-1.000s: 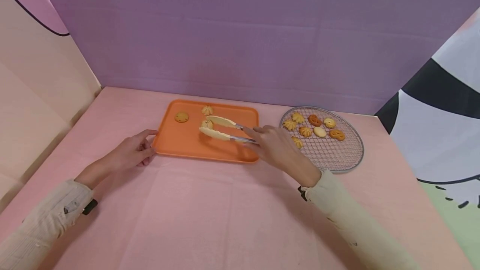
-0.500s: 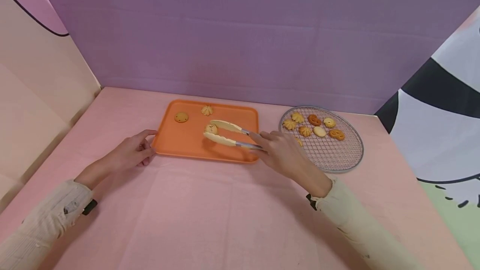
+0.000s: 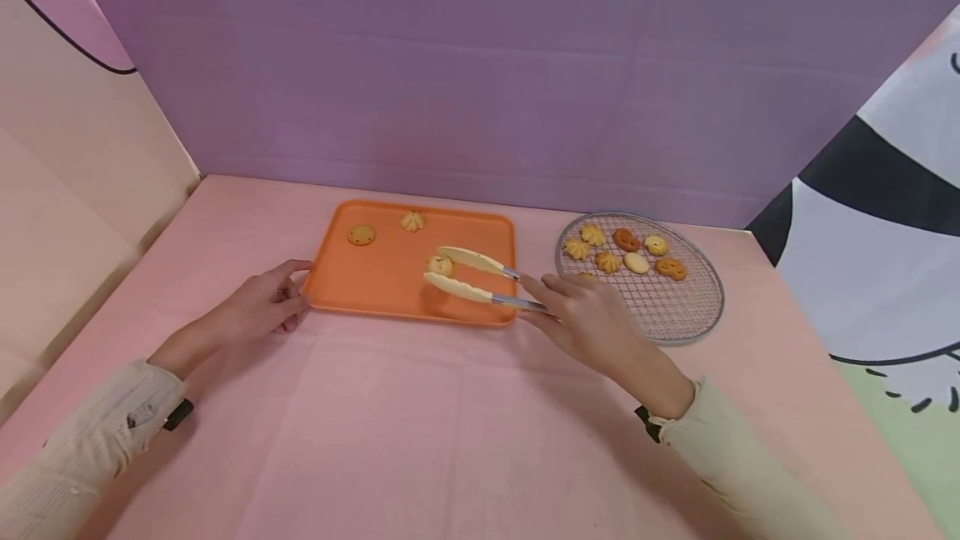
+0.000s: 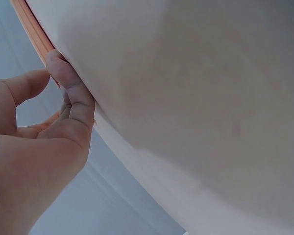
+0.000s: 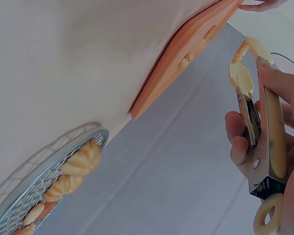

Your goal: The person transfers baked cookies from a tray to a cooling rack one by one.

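In the head view my right hand grips a pair of tongs with cream scalloped tips and metal arms. Between the tips is a round pale cookie, raised over the orange tray; the right wrist view shows the cookie clasped there. My left hand holds the tray's left edge near the front corner, thumb and fingers at the rim. On the tray lie a flat speckled round cookie and a fluted cookie.
To the right of the tray, a round wire rack bears several cookies, among them a pretzel-shaped one and a smooth oval one. My right hand partly covers its near left side. A purple wall rises behind the pink table.
The tongs, with the cookie between their tips, have lifted from the tray and moved right and nearer to me. My left hand has stayed at the tray's edge.
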Motion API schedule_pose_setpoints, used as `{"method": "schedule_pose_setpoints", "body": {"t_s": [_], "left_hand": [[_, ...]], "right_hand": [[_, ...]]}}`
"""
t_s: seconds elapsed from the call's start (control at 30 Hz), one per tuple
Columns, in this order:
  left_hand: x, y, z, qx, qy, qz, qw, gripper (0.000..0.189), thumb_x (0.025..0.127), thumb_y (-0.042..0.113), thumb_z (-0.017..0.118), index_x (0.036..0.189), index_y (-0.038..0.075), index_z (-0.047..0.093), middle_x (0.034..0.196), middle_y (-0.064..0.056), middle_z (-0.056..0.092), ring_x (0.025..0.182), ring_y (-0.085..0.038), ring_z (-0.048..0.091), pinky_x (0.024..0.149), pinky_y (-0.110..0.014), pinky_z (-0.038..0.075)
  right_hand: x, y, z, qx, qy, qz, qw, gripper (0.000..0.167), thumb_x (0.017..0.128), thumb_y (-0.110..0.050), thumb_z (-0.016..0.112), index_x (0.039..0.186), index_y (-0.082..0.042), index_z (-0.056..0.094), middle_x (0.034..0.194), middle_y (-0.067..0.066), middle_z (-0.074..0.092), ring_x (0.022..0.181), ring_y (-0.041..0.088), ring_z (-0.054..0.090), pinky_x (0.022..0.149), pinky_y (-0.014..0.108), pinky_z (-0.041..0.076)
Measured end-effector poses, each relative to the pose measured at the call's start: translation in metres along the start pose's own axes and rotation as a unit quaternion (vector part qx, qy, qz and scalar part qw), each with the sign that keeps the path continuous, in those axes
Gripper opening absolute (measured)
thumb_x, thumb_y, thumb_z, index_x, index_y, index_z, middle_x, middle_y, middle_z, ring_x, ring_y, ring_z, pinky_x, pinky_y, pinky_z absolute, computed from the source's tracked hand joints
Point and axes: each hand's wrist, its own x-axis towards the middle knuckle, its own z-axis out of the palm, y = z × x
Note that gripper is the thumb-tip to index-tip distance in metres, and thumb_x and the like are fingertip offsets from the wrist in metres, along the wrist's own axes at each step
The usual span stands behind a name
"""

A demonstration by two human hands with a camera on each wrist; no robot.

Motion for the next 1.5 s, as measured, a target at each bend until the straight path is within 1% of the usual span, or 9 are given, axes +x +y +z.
{"method": "schedule_pose_setpoints", "body": {"t_s": [0.2, 0.57, 0.7, 0.8, 0.9, 1.03, 1.13, 1.33, 1.5], "left_hand": [[0.001, -0.001, 0.001, 0.006, 0.002, -0.009, 0.9999, 0.056, 0.099, 0.005, 0.058, 0.148, -0.004, 0.033, 0.082, -0.010, 0.060, 0.067, -0.015, 0.059, 0.058, -0.026, 0.055], [0.000, 0.001, 0.001, -0.001, 0.000, 0.001, 1.0000, 0.058, 0.099, 0.004, 0.059, 0.149, -0.005, 0.031, 0.082, -0.010, 0.061, 0.067, -0.015, 0.058, 0.056, -0.026, 0.054], [0.000, 0.001, 0.001, 0.000, -0.001, -0.003, 1.0000, 0.058, 0.099, 0.005, 0.059, 0.149, -0.005, 0.030, 0.083, -0.010, 0.061, 0.067, -0.015, 0.058, 0.056, -0.026, 0.054], [0.001, 0.001, 0.001, 0.002, -0.002, -0.007, 1.0000, 0.058, 0.099, 0.005, 0.059, 0.149, -0.005, 0.030, 0.083, -0.010, 0.061, 0.067, -0.015, 0.058, 0.057, -0.026, 0.054], [0.000, 0.002, 0.001, 0.002, -0.002, -0.008, 1.0000, 0.058, 0.099, 0.005, 0.058, 0.149, -0.005, 0.030, 0.083, -0.010, 0.061, 0.067, -0.016, 0.059, 0.057, -0.026, 0.054], [-0.001, 0.002, 0.000, 0.001, 0.000, -0.007, 1.0000, 0.057, 0.099, 0.005, 0.058, 0.149, -0.005, 0.031, 0.083, -0.009, 0.060, 0.068, -0.016, 0.059, 0.058, -0.026, 0.054], [-0.001, 0.001, 0.000, 0.004, 0.001, -0.007, 1.0000, 0.056, 0.100, 0.005, 0.058, 0.148, -0.005, 0.032, 0.082, -0.009, 0.060, 0.068, -0.016, 0.059, 0.058, -0.027, 0.055], [0.000, 0.000, 0.000, 0.011, 0.001, -0.010, 0.9999, 0.056, 0.099, 0.004, 0.057, 0.149, -0.004, 0.032, 0.082, -0.009, 0.061, 0.068, -0.016, 0.060, 0.059, -0.027, 0.055], [0.000, 0.000, 0.001, 0.009, 0.001, -0.002, 1.0000, 0.057, 0.099, 0.004, 0.058, 0.149, -0.005, 0.032, 0.082, -0.009, 0.061, 0.067, -0.016, 0.059, 0.058, -0.027, 0.054]], "right_hand": [[-0.010, 0.001, -0.007, -0.012, 0.016, 0.008, 0.9998, 0.046, 0.079, -0.030, 0.083, 0.117, -0.005, 0.073, 0.090, 0.010, 0.073, 0.067, 0.024, 0.066, 0.054, 0.036, 0.055], [-0.029, 0.007, -0.020, -0.008, 0.018, 0.032, 0.9993, 0.047, 0.079, -0.028, 0.082, 0.119, -0.006, 0.073, 0.089, 0.013, 0.074, 0.061, 0.022, 0.064, 0.051, 0.036, 0.054], [-0.039, 0.009, -0.024, -0.002, 0.016, 0.042, 0.9990, 0.049, 0.096, -0.047, 0.062, 0.120, -0.005, 0.072, 0.096, 0.016, 0.074, 0.071, 0.029, 0.071, 0.060, 0.043, 0.058], [-0.045, 0.010, -0.029, -0.004, 0.013, 0.052, 0.9986, 0.061, 0.101, -0.055, 0.045, 0.121, -0.005, 0.072, 0.098, 0.017, 0.074, 0.077, 0.034, 0.072, 0.064, 0.047, 0.059], [-0.051, 0.012, -0.033, -0.004, 0.010, 0.061, 0.9981, 0.058, 0.100, -0.054, 0.048, 0.120, -0.005, 0.072, 0.101, 0.019, 0.074, 0.079, 0.036, 0.072, 0.066, 0.049, 0.059], [-0.059, 0.016, -0.037, -0.009, 0.018, 0.063, 0.9978, 0.048, 0.096, -0.044, 0.064, 0.120, -0.004, 0.072, 0.101, 0.019, 0.074, 0.077, 0.035, 0.072, 0.064, 0.049, 0.058], [-0.064, 0.019, -0.040, -0.019, 0.035, 0.058, 0.9975, 0.046, 0.094, -0.040, 0.068, 0.119, -0.002, 0.072, 0.098, 0.020, 0.074, 0.074, 0.036, 0.071, 0.062, 0.050, 0.057], [-0.073, 0.024, -0.045, -0.040, 0.048, 0.072, 0.9954, 0.063, 0.102, -0.056, 0.044, 0.116, -0.002, 0.074, 0.096, 0.022, 0.073, 0.072, 0.038, 0.071, 0.060, 0.051, 0.056], [-0.083, 0.027, -0.052, -0.052, 0.043, 0.099, 0.9928, 0.067, 0.100, -0.061, 0.041, 0.116, -0.005, 0.074, 0.095, 0.022, 0.073, 0.074, 0.038, 0.071, 0.057, 0.052, 0.056]]}}
